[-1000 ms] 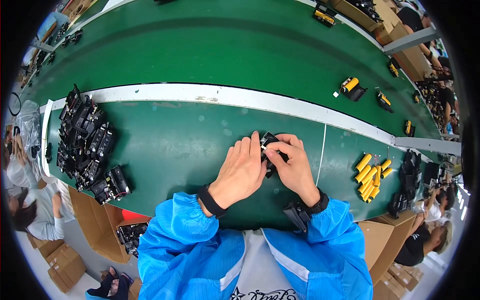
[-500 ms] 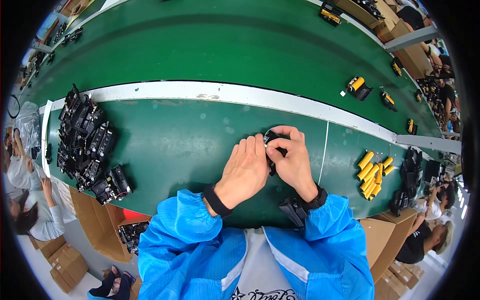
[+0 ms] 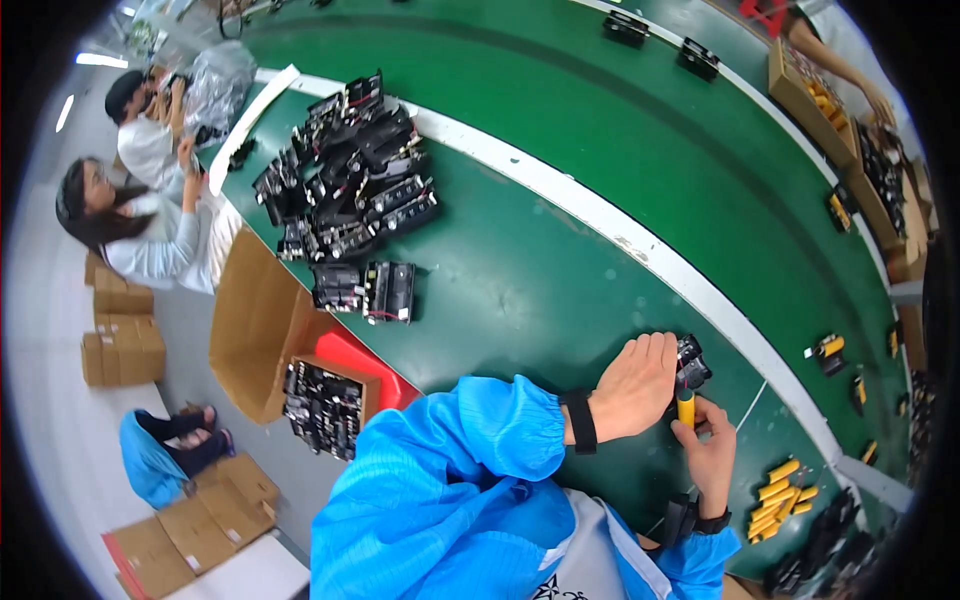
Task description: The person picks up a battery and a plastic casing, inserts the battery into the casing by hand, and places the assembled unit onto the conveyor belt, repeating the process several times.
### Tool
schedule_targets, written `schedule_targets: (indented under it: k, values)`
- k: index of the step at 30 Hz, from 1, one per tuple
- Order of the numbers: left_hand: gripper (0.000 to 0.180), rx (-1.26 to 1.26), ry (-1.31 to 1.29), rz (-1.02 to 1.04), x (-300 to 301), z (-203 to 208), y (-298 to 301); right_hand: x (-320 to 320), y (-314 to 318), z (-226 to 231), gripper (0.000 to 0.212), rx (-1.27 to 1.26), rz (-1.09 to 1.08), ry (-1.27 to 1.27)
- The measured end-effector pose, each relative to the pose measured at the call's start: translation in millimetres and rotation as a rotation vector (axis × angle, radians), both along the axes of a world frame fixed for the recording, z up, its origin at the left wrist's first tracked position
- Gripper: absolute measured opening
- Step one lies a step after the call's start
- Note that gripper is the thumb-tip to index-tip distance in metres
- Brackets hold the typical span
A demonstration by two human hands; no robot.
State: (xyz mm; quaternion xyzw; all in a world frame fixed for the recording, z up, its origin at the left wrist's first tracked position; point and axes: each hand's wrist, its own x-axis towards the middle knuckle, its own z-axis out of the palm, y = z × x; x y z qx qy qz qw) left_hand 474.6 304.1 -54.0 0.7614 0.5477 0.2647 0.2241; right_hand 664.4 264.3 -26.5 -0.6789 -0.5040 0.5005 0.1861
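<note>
My left hand (image 3: 638,388) is closed on a small black plastic housing (image 3: 690,362) with metal and wire parts, which juts out past its fingertips. Just below the housing, my right hand (image 3: 710,455) pinches a yellow cylindrical battery (image 3: 686,410), its dark end toward the housing. Whether battery and housing touch is hard to make out. Next to my right wrist lies another black plastic piece (image 3: 678,516). A heap of yellow batteries (image 3: 780,500) sits right of my right hand.
Many black housings (image 3: 350,170) are piled at the left of the green table (image 3: 500,290). A white rail (image 3: 620,240) divides it from a green belt (image 3: 560,120) carrying housings. Below left stands a carton (image 3: 330,410) of black parts. Co-workers (image 3: 140,220) sit at far left.
The view has swung left, so the hands appear farther right and lower. A yellow battery now shows in my right hand, which was at the black housing before.
</note>
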Motion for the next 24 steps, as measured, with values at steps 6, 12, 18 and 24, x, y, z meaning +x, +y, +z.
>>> schedule_targets:
  k: [6, 12, 18, 24]
  values:
    - [0.042, -0.022, 0.046, 0.016, 3, -2, 0, -8, 27, -4, 0.044, 0.745, 0.117, -0.681]
    - [0.049, -0.083, 0.078, -0.009, -2, -7, 1, -30, 24, -7, 0.042, 0.625, 0.108, -0.252]
    - [0.059, -0.099, 0.076, 0.015, 4, -4, 2, -35, 24, -18, 0.038, 0.746, 0.026, -0.252]
    - [0.054, -0.223, -0.058, -0.112, -18, -2, 11, -50, 17, -29, 0.032, 0.743, 0.078, -0.180]
